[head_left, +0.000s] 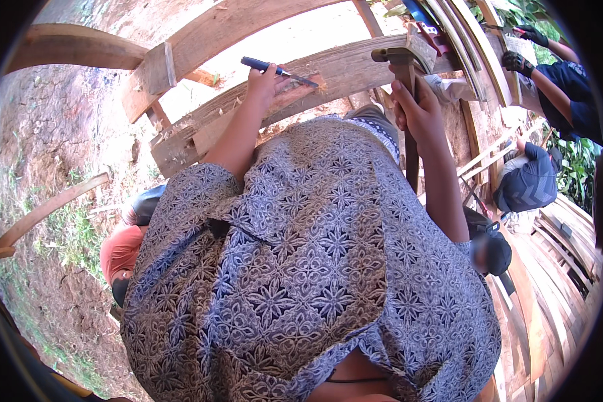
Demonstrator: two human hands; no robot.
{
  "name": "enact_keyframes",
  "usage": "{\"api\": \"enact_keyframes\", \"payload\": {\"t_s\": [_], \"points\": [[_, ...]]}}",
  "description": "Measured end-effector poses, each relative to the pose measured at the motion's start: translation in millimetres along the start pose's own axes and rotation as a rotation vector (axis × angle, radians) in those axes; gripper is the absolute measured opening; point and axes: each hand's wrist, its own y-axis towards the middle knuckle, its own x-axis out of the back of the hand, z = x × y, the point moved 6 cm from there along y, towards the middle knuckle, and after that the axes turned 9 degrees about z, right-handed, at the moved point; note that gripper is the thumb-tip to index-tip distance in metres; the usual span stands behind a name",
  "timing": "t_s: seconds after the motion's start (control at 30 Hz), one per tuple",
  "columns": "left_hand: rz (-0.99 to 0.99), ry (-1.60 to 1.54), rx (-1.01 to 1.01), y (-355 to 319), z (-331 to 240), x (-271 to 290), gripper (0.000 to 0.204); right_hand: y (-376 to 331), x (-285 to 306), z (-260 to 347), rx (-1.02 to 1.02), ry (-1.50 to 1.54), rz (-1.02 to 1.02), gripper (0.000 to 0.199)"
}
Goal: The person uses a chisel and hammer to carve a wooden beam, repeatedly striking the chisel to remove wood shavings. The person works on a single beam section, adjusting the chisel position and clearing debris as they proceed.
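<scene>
My left hand (262,82) is closed around a chisel (255,63) with a dark handle. The chisel's metal blade slants down to the right, its tip at the top face of a thick wooden beam (355,63). Pale shavings and a freshly cut, lighter patch lie around the tip. In my right hand (420,110) is a hammer (402,59), gripped by its long wooden handle. Its head is raised over the beam's right part, apart from the chisel. The lower end of the handle hangs beside my patterned shirt.
A blue and red tool (434,33) lies at the beam's right end, near long planks (472,50). A person with black gloves (518,63) works at far right, with others crouching below. Someone in orange (120,251) is at left. Timber framing (201,47) stands beyond the beam.
</scene>
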Motion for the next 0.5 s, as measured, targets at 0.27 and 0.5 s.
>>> {"api": "enact_keyframes", "payload": {"t_s": [0.27, 0.5], "points": [[0.370, 0.550, -0.522, -74, -45, -77, 0.023, -15, 15, -19, -0.053, 0.039, -0.066, 0.024], [0.418, 0.869, -0.594, -93, -59, -91, 0.025, -14, 7, -22, -0.064, 0.042, -0.033, 0.025]]}}
